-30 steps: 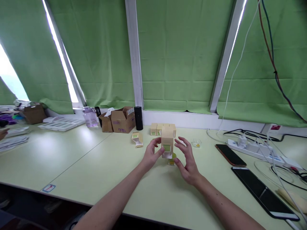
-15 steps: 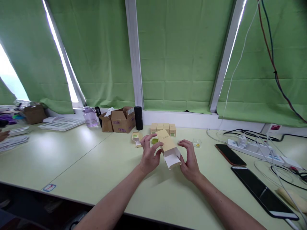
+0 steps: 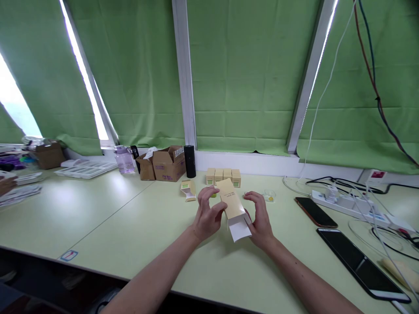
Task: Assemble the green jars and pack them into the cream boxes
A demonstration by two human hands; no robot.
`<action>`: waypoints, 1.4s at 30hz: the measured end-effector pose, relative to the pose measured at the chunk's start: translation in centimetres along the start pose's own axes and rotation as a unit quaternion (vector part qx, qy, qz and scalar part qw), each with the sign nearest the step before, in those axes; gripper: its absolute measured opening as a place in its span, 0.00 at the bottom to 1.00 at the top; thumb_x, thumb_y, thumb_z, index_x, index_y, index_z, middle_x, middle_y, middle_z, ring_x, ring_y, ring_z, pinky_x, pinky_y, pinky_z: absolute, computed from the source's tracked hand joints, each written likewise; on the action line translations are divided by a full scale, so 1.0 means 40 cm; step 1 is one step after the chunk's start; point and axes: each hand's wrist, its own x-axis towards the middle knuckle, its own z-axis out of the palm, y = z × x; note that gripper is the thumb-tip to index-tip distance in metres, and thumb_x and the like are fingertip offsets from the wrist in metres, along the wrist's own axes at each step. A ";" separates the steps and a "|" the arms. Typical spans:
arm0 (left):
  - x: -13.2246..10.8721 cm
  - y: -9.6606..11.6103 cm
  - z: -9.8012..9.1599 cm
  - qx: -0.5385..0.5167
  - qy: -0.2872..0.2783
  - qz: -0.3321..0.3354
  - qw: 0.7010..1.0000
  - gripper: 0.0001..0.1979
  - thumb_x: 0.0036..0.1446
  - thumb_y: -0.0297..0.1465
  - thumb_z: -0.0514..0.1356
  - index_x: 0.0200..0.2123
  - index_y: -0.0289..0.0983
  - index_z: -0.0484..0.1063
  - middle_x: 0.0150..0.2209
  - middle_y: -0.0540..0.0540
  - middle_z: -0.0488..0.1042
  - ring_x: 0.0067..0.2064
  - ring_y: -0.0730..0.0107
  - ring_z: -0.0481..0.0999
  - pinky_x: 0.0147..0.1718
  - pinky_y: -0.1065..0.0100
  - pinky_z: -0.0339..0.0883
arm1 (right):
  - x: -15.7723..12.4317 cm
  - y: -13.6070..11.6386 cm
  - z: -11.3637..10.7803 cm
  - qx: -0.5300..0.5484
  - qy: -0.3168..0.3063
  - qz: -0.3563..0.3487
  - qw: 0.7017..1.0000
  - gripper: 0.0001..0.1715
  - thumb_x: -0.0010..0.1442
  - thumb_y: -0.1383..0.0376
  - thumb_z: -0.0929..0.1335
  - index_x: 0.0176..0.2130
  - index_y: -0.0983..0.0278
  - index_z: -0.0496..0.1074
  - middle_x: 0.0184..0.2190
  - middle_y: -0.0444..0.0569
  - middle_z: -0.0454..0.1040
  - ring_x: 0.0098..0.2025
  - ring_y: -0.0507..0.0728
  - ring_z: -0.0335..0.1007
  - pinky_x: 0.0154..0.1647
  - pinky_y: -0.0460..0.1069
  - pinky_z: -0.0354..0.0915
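Between my hands, above the table, is a small beige carton (image 3: 231, 198) with fine print on its upper face. Its near end is unfolded, and a white inner flap (image 3: 239, 228) sticks out toward me. My left hand (image 3: 209, 213) pinches the carton's left side between thumb and fingers. On the opposite side, my right hand (image 3: 259, 218) grips near the flap, partly hidden behind it, with its index finger raised. Just behind my left fingers a green item (image 3: 214, 195) mostly hides. An opened beige box (image 3: 188, 190) lies left of that hand.
Several small beige boxes (image 3: 219, 175) stand in a row at the back. A clear plastic piece (image 3: 269, 196) lies right of my hand. Farther right are a phone (image 3: 315, 212), a tablet (image 3: 362, 261) and a power strip (image 3: 347, 205). Cardboard boxes (image 3: 168, 165) and a black cylinder (image 3: 189, 161) stand back left.
The carton's near end has tipped downward, and its white flap now extends farther toward me. My left hand has shifted slightly right, covering more of the green item.
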 end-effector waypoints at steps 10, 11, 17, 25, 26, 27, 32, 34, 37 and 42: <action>0.002 -0.002 0.002 -0.216 0.028 -0.225 0.950 0.25 0.60 0.32 0.66 0.58 0.39 0.64 0.60 0.33 0.66 0.64 0.47 0.68 0.61 0.46 0.66 | -0.002 0.002 0.005 0.006 0.005 0.003 1.000 0.20 0.67 0.68 0.63 0.57 0.58 0.62 0.55 0.57 0.66 0.59 0.66 0.64 0.59 0.68 0.66; -0.002 -0.008 0.006 -0.246 0.037 -0.266 0.931 0.25 0.60 0.34 0.66 0.59 0.39 0.64 0.60 0.33 0.67 0.63 0.48 0.69 0.59 0.49 0.68 | -0.003 0.003 0.006 0.006 0.003 0.005 1.000 0.20 0.67 0.68 0.63 0.57 0.58 0.62 0.55 0.57 0.65 0.59 0.66 0.64 0.59 0.68 0.66; -0.007 -0.030 0.021 -0.382 0.044 -0.416 0.824 0.30 0.59 0.43 0.68 0.58 0.37 0.65 0.52 0.36 0.73 0.52 0.56 0.76 0.50 0.58 0.72 | -0.004 0.007 0.007 0.006 -0.006 0.011 1.000 0.20 0.67 0.68 0.64 0.57 0.57 0.61 0.56 0.57 0.64 0.60 0.66 0.63 0.60 0.68 0.65; -0.002 -0.025 0.025 -0.433 0.040 -0.473 0.766 0.33 0.55 0.43 0.70 0.58 0.42 0.60 0.54 0.41 0.67 0.44 0.66 0.78 0.43 0.65 0.73 | 0.000 -0.006 0.005 0.016 -0.023 0.000 1.000 0.23 0.67 0.68 0.64 0.60 0.56 0.61 0.57 0.57 0.63 0.61 0.66 0.63 0.62 0.69 0.65; -0.001 -0.024 0.025 -0.437 0.035 -0.477 0.762 0.33 0.55 0.43 0.71 0.58 0.42 0.60 0.54 0.42 0.66 0.43 0.68 0.77 0.42 0.65 0.73 | 0.001 -0.008 0.004 0.018 -0.030 -0.001 0.999 0.24 0.67 0.68 0.64 0.61 0.56 0.61 0.58 0.57 0.62 0.62 0.66 0.62 0.62 0.69 0.65; 0.000 -0.021 0.025 -0.439 0.030 -0.480 0.759 0.33 0.54 0.43 0.71 0.57 0.42 0.60 0.53 0.42 0.65 0.42 0.69 0.77 0.42 0.65 0.73 | 0.001 -0.010 0.004 0.019 -0.037 -0.002 0.999 0.25 0.67 0.69 0.64 0.62 0.55 0.61 0.58 0.57 0.61 0.63 0.66 0.62 0.62 0.69 0.66; 0.006 -0.006 0.026 -0.435 0.005 -0.489 0.756 0.31 0.53 0.44 0.72 0.53 0.43 0.60 0.56 0.43 0.63 0.39 0.73 0.77 0.39 0.67 0.72 | -0.005 -0.012 0.006 0.053 -0.082 0.021 0.995 0.30 0.67 0.69 0.63 0.66 0.52 0.60 0.64 0.57 0.55 0.69 0.67 0.57 0.62 0.68 0.69; 0.004 -0.001 0.027 -0.426 -0.008 -0.489 0.761 0.30 0.54 0.44 0.71 0.53 0.44 0.60 0.57 0.43 0.62 0.37 0.75 0.77 0.36 0.70 0.71 | -0.009 -0.008 0.010 0.076 -0.096 0.034 0.992 0.31 0.68 0.69 0.63 0.66 0.51 0.60 0.65 0.56 0.53 0.69 0.66 0.58 0.63 0.68 0.69; -0.003 0.005 0.030 -0.418 -0.034 -0.489 0.765 0.29 0.55 0.45 0.70 0.53 0.44 0.61 0.55 0.43 0.67 0.35 0.75 0.76 0.31 0.72 0.68 | -0.012 -0.001 0.014 0.101 -0.100 0.042 0.989 0.27 0.69 0.67 0.63 0.64 0.51 0.63 0.65 0.56 0.54 0.70 0.66 0.57 0.63 0.67 0.70; -0.014 0.012 0.033 -0.427 -0.089 -0.482 0.760 0.30 0.60 0.48 0.66 0.57 0.43 0.58 0.31 0.53 0.70 0.26 0.74 0.71 0.26 0.73 0.63 | -0.008 0.000 0.014 0.139 -0.096 0.064 0.984 0.20 0.71 0.63 0.62 0.60 0.52 0.67 0.64 0.55 0.54 0.65 0.63 0.64 0.60 0.65 0.73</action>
